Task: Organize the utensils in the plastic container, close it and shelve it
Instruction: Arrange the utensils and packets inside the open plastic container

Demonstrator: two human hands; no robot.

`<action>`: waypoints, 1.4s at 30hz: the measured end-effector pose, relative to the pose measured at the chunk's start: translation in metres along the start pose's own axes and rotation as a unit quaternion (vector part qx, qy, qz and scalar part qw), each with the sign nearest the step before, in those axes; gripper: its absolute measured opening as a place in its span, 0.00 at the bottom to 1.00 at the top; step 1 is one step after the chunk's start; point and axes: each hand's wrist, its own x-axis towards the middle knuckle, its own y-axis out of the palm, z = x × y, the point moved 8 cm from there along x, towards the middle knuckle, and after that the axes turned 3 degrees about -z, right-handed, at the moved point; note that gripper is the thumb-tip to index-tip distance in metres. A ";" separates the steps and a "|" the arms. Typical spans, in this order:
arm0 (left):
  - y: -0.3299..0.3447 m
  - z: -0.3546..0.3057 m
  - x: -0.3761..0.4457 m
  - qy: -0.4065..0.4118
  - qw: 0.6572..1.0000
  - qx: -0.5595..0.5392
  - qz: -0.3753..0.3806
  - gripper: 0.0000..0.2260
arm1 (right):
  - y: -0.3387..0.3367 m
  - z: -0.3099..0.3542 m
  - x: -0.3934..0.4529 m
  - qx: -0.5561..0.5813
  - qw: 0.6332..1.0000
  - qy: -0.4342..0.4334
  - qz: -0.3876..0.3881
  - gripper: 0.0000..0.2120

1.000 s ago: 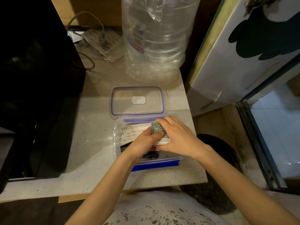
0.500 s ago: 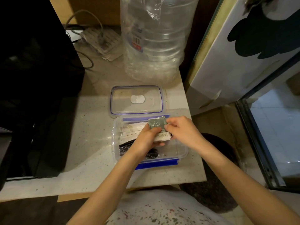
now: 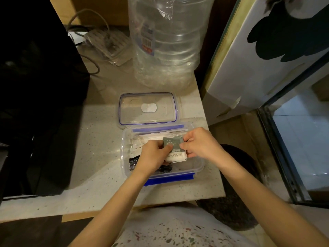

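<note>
A clear plastic container [image 3: 199, 167] with blue clips stands open near the counter's front edge. Its clear lid [image 3: 147, 108] lies flat just behind it. Over the container, my left hand [image 3: 154, 154] and my right hand [image 3: 200, 143] together pinch a small stack of packets [image 3: 173, 148], grey-green on top and white below. Paper-wrapped utensils [image 3: 156, 137] lie along the container's far side. Black wrapped items [image 3: 133, 162] sit at its near left, partly hidden by my left hand.
A large clear water jug [image 3: 167, 43] stands behind the lid. A big black appliance [image 3: 35, 97] fills the left. A power strip with cables [image 3: 110, 45] lies at the back. The counter edge [image 3: 219, 175] drops off at right, next to a white cabinet door [image 3: 258, 65].
Both hands have lifted the packet stack slightly and turned it flatter, so its grey-green face now shows fully. The container and lid have not moved.
</note>
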 end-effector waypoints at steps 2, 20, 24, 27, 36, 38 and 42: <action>0.000 -0.003 -0.002 0.025 0.998 0.050 -0.020 0.12 | -0.001 0.000 -0.001 -0.052 0.999 0.002 -0.004 0.08; 0.031 -0.003 0.004 0.020 0.969 0.232 0.077 0.21 | 0.022 0.010 -0.005 -0.329 0.944 -0.022 -0.031 0.12; 0.028 -0.005 0.002 0.018 0.958 0.282 0.054 0.17 | 0.028 0.010 -0.005 -0.346 0.937 -0.033 -0.044 0.11; 0.028 -0.013 -0.001 0.043 0.939 0.337 0.047 0.08 | 0.032 0.014 -0.007 -0.349 0.935 -0.032 -0.051 0.10; 0.023 -0.001 0.003 0.036 0.968 0.246 0.028 0.16 | -0.014 0.020 -0.011 -0.230 0.962 -0.123 -0.085 0.13; 0.016 0.002 0.004 0.035 0.978 0.205 0.014 0.12 | -0.026 0.019 -0.010 -0.163 0.974 -0.135 -0.079 0.13; 0.013 0.003 0.002 0.034 0.986 0.163 0.004 0.08 | -0.047 0.007 -0.008 -0.116 0.975 -0.133 -0.132 0.10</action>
